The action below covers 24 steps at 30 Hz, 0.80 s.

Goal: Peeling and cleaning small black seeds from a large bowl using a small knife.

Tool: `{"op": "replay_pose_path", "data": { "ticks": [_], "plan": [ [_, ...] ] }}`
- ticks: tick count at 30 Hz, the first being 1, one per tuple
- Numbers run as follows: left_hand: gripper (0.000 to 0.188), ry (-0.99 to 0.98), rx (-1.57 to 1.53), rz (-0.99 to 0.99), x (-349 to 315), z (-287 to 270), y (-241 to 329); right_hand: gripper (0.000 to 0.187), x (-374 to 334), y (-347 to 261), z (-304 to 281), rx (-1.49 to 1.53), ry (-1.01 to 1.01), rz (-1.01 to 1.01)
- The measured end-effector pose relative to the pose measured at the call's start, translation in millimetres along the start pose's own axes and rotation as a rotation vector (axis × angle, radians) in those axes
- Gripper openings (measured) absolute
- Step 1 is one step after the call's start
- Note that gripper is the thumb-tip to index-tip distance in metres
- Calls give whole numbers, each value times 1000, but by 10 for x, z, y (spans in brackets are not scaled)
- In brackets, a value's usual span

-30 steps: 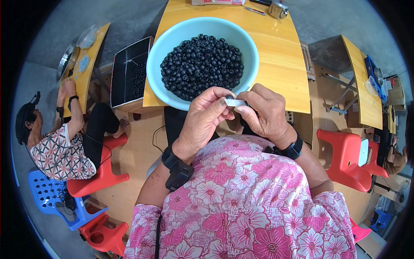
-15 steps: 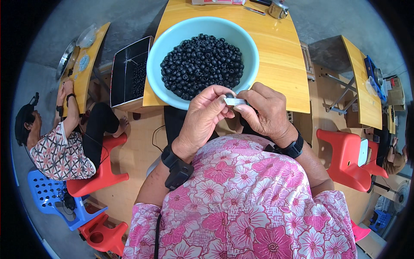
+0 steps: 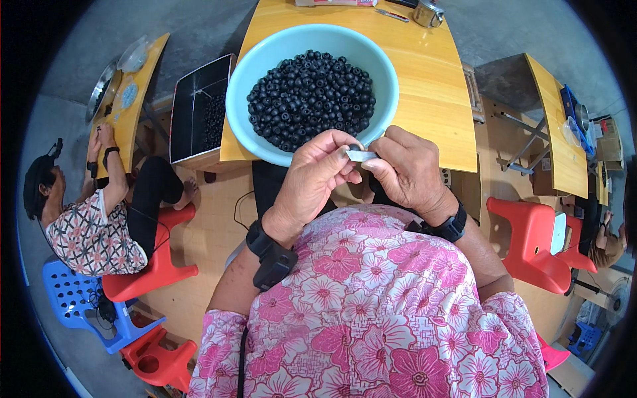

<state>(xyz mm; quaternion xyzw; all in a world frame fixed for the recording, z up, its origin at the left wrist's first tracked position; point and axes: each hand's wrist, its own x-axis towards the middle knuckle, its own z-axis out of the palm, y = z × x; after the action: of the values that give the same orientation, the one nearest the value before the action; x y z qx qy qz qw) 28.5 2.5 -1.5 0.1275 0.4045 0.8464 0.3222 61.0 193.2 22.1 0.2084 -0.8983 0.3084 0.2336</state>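
Close in front of the bowl, my left hand [image 3: 310, 178] pinches a small round black bead [image 3: 353, 147] between thumb and fingertips. My right hand [image 3: 413, 174] is closed on a short, flat metal blade [image 3: 360, 156], whose edge lies against the bead. Fingers cover most of both things. Just beyond my hands stands a wide light-blue bowl [image 3: 237, 113] with a heap of black beads [image 3: 310, 99] in it, many showing a hole.
The bowl rests on a yellow wooden table [image 3: 431, 86]. A metal cup [image 3: 428, 13] and a cutter [image 3: 391, 14] lie at its far edge. Left of the bowl is a box [image 3: 192, 109] with more beads. A person [image 3: 99, 225] works at another table on the left. Red stools [image 3: 531, 239] stand on the right.
Both hands stay at nearly the same spot. The blade has shifted slightly against the bead, and my right fingers have moved a little.
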Motion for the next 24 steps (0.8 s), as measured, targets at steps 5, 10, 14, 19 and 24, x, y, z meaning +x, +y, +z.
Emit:
{"op": "replay_pose_path", "data": {
  "ticks": [5, 10, 14, 19, 24],
  "plan": [
    [20, -24, 3, -29, -28, 12, -19, 25, 5, 91, 11, -28, -36, 66],
    [19, 42, -1, -13, -26, 56, -42, 23, -39, 172, 38, 244, 26, 295],
    [19, 71, 7, -4, -18, 39, -57, 21, -20, 97, 51, 484, 88, 283],
    [18, 90, -19, 5, -13, 21, -93, 29, -12, 7, 68, 508, 33, 339],
    [15, 123, -21, 0, 3, 13, -124, 29, -38, 70, 149, 479, 67, 288]
  ]
}}
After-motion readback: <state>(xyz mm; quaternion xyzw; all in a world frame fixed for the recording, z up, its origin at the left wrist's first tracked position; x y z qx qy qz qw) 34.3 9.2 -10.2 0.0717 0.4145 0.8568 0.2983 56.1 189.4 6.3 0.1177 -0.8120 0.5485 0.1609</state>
